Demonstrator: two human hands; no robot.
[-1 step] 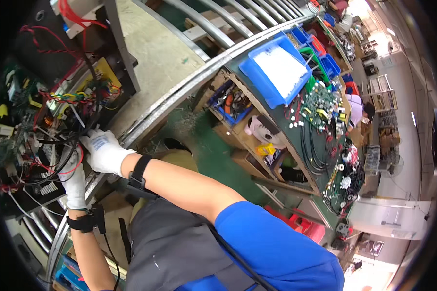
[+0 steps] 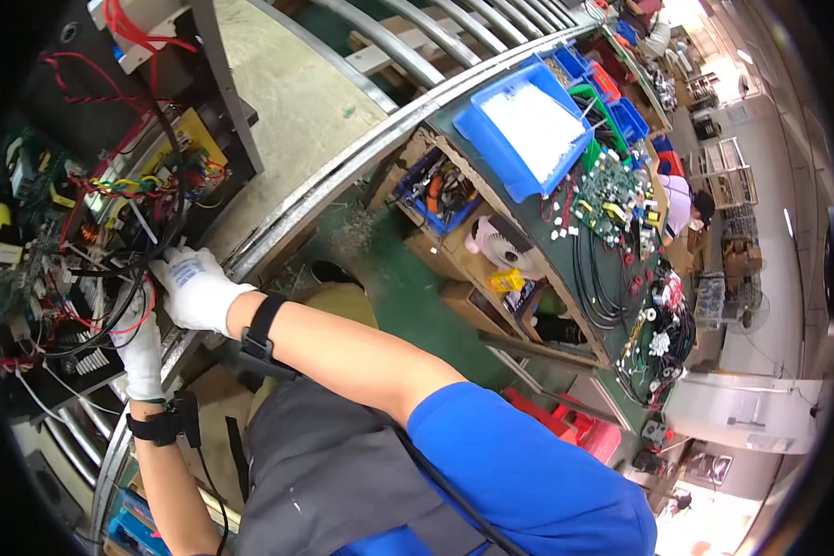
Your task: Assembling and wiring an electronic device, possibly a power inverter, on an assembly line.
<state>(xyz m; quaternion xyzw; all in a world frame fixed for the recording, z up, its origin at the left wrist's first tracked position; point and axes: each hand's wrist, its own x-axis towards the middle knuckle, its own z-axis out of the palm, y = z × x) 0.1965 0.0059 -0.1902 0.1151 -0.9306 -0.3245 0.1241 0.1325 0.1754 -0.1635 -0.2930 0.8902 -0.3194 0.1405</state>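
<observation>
Both hands wear white gloves and work at the near edge of an opened electronic unit with a dark metal panel (image 2: pixel 222 102). My right hand (image 2: pixel 197 289) has its fingers bent and closed at a bundle of black cables (image 2: pixel 162 252). Just left of it and nearer to me, my left hand (image 2: pixel 141 347) reaches up among the wires, its fingers curled and partly covered by black cable loops and a thin red wire (image 2: pixel 146 321). What it grips is hidden. Green circuit boards (image 2: pixel 28 199) and twisted coloured wires (image 2: pixel 130 187) fill the unit around the hands.
A metal-edged bench (image 2: pixel 296 65) with a roller conveyor (image 2: pixel 408 56) runs beyond the unit. To the right, a green-topped table (image 2: pixel 519 213) carries a blue tray (image 2: pixel 482 130), circuit boards (image 2: pixel 612 199) and black cables (image 2: pixel 593 292). A pink fan (image 2: pixel 498 243) sits on its shelf. Another person (image 2: pixel 679 206) is behind it.
The whole view has shifted very slightly. My hands stay at the same cables, with no visible change of grip.
</observation>
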